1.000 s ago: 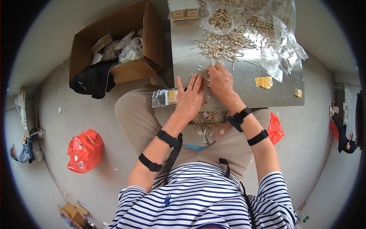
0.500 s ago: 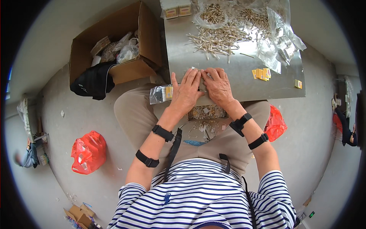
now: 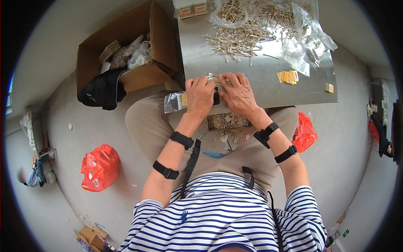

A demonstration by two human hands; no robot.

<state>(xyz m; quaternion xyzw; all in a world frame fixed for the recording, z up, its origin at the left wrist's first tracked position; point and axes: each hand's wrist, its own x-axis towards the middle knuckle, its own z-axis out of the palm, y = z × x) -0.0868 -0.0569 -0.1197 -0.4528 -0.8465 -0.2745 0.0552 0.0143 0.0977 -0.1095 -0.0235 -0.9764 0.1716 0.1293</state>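
Note:
A small row of cotton swabs (image 3: 214, 78) lies at the table's near edge, between my two hands. My right hand (image 3: 240, 95) has its fingers bent over the right ends of these swabs. Close beside it, my left hand (image 3: 200, 97) is closed with curled knuckles, and whatever is in its fingers is hidden. A clear packet of cotton swabs with a yellow label (image 3: 178, 102) sticks out to the left of my left hand. Part of a black object (image 3: 216, 98) shows between the hands.
Loose cotton swabs (image 3: 239, 40) are heaped on the metal table (image 3: 268, 90) beyond my hands, beside crumpled clear bags (image 3: 310, 46). Yellow cards (image 3: 288, 77) lie to the right. An open cardboard box (image 3: 163, 40) stands left; a red bag (image 3: 100, 168) sits on the floor.
My left hand's fingers have gone from stretched out to curled, and the hand has shifted slightly left. More of the swab row now shows between the hands. My right hand has barely moved.

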